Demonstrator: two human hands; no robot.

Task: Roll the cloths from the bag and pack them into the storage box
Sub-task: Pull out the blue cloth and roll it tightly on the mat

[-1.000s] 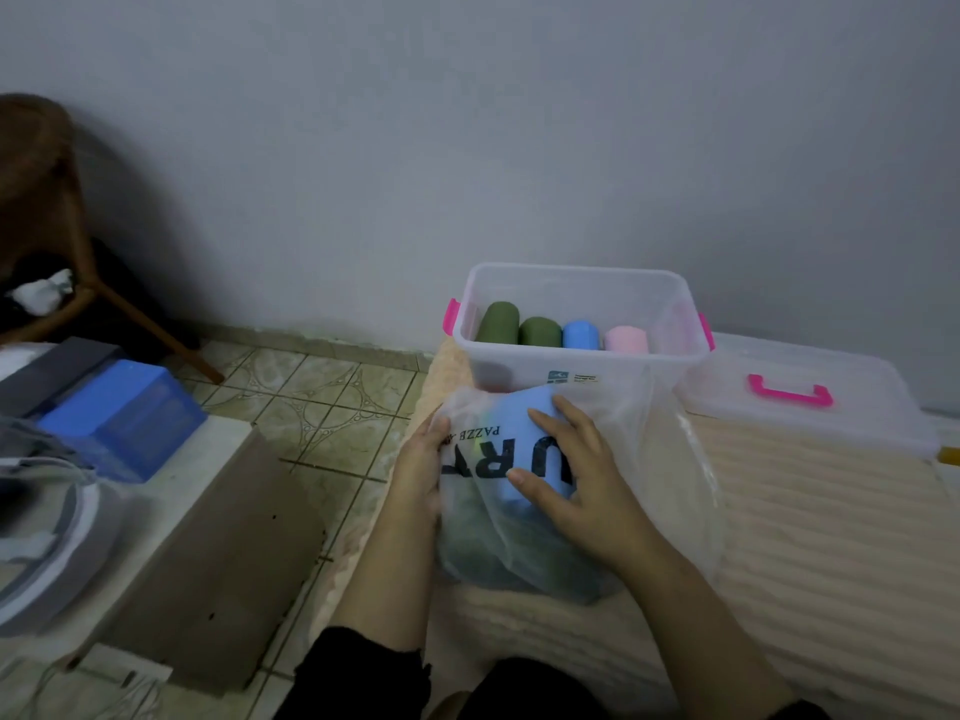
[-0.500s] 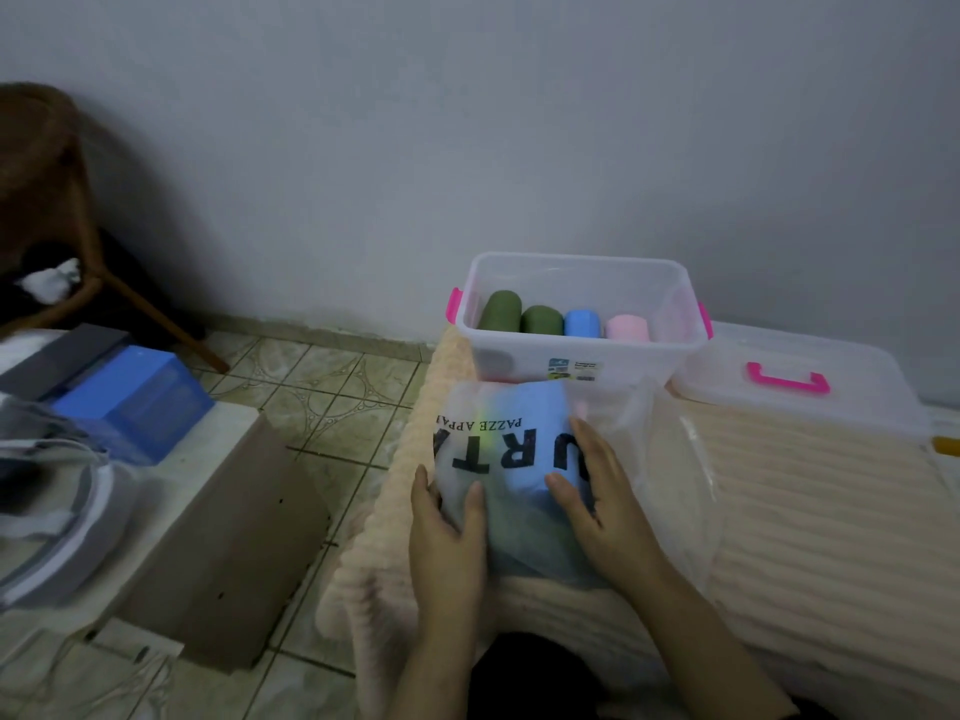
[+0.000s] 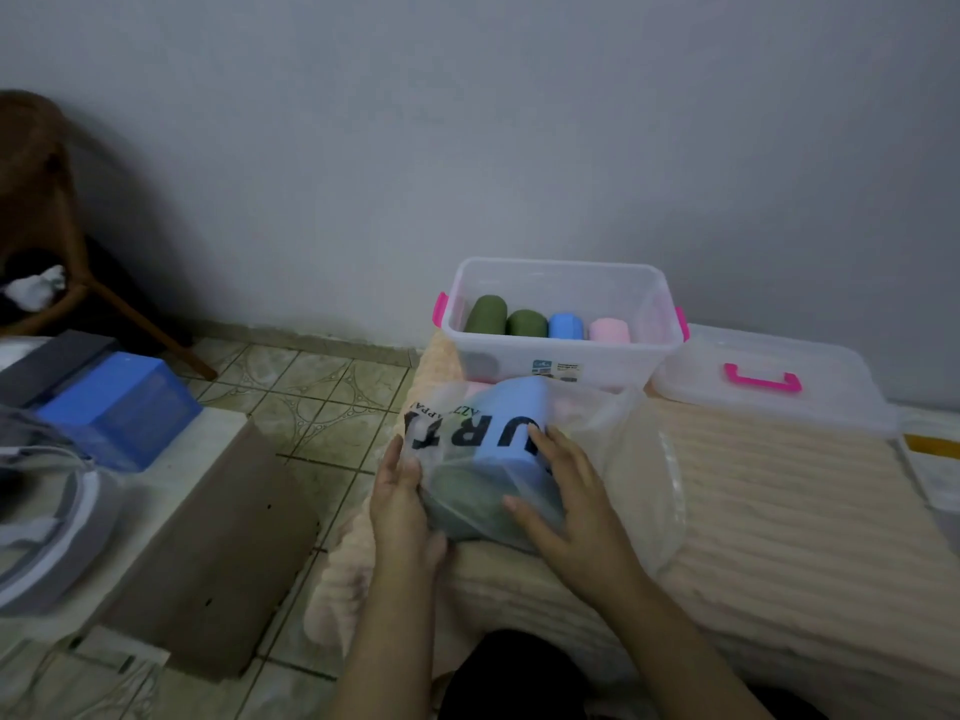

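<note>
A translucent plastic bag with black lettering lies on the cream ribbed blanket in front of me. Blue and dark green cloths show through it. My left hand grips the bag's left side. My right hand presses flat on its top right. Behind the bag stands the clear storage box with pink latches. Inside it lie two green rolls, a blue roll and a pink roll, side by side.
The box's clear lid with a pink handle lies to the right of the box. On the left are a cardboard-sided surface, a blue box and a wooden chair. Tiled floor lies between them and the bed.
My left hand slid from behind the bag down to its near left side. The bag shifted a little toward me. My right hand stayed on top.
</note>
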